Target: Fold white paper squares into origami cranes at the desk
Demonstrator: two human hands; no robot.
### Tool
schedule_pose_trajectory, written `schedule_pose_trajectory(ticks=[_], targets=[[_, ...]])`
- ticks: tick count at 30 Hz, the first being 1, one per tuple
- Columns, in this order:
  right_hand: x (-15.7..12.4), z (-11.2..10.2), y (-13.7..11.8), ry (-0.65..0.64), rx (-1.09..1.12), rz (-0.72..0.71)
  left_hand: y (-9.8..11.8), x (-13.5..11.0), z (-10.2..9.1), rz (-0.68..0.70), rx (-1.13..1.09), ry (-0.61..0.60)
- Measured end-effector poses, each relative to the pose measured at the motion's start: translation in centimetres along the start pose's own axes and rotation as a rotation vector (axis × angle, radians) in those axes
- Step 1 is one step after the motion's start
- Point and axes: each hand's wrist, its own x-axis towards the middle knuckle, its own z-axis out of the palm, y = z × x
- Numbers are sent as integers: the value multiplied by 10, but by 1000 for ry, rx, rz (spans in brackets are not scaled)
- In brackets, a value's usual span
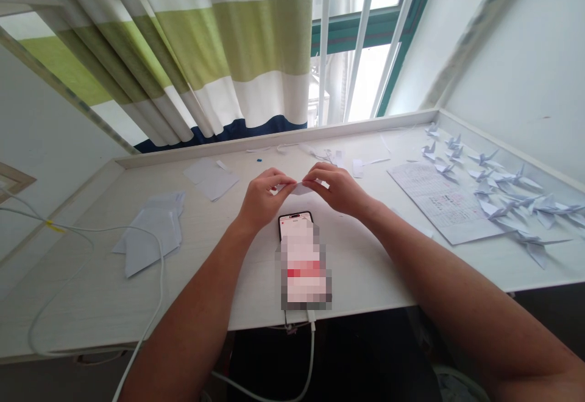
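A small piece of folded white paper [300, 189] is held between my two hands, just beyond the top of the phone. My left hand [269, 193] pinches its left end between thumb and fingers. The right end is pinched by my right hand [333, 186]. Most of the paper's upper edge is covered by my fingertips, so its exact fold cannot be made out. Below my hands lies a phone [299, 231], its screen lit and largely pixelated, with a white cable [312, 335] at its lower end.
Several folded paper cranes [498, 207] crowd the right side beside a printed sheet [439, 201]. White paper sheets [153, 231] lie at left, more paper [212, 178] behind them. A pale cable [159, 268] loops across the left. Paper scraps [359, 167] and a raised rim [274, 138] are at the back.
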Motion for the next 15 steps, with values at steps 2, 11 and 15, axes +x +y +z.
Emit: schedule_pose_trajectory(ticks=[2,11,15], targets=[[0,1,-2,18,28,18,0,1,0,-13,-25,30],[1,3,-4,102,142,88,0,2,0,-146,-95,149],[1,1,-1,163,123,84,-7,3,-2,-206,-81,154]])
